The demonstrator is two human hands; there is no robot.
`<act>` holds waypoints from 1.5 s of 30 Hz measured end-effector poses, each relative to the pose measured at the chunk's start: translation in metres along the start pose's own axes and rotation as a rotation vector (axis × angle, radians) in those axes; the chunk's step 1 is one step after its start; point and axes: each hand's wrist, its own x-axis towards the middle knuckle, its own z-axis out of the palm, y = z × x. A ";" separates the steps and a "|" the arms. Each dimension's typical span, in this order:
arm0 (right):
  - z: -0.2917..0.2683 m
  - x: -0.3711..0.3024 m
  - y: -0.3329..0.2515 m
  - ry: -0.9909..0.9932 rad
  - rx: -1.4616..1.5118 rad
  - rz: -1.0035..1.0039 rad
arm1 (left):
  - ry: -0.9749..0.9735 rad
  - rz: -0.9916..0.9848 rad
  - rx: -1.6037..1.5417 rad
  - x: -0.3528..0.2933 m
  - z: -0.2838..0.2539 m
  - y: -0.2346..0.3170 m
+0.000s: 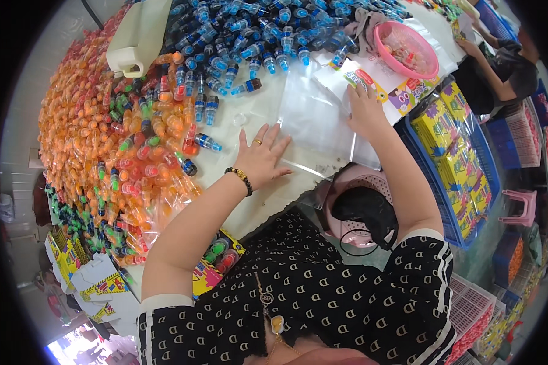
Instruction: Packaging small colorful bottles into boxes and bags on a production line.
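Note:
My left hand (262, 157) lies on the white table with its fingers spread, a ring and a bead bracelet on it. Its fingertips reach the left edge of a stack of clear plastic bags (313, 125). Over at the right side of the stack, my right hand (366, 111) rests with fingers stretched out on the printed cards (402, 97), holding nothing I can see. A small clear round piece (238, 119) sits just beyond my left fingers. Near it lie small blue-capped bottles (207, 142).
Heaps of blue bottles (243, 30) and orange bottles (85, 115) cover the far and left table. A pink basket (435, 61) of small pieces stands far right. Beside the table are a blue crate (492, 167) of yellow packs and a pink stool (347, 182) bearing a black bag. Another person (499, 70) works beyond.

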 end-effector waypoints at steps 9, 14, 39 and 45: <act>-0.012 0.009 -0.010 0.031 -0.064 0.071 | 0.030 0.033 -0.098 0.023 -0.007 0.027; -0.019 -0.009 -0.003 -0.105 0.070 0.004 | 0.031 -0.068 -0.169 0.060 -0.016 0.042; 0.007 -0.139 -0.283 -0.062 0.600 -0.767 | 0.456 -0.892 -0.820 -0.413 0.060 -0.002; 0.018 -0.130 -0.297 -0.057 0.456 -0.780 | 0.734 -0.954 -1.183 -0.362 0.091 0.001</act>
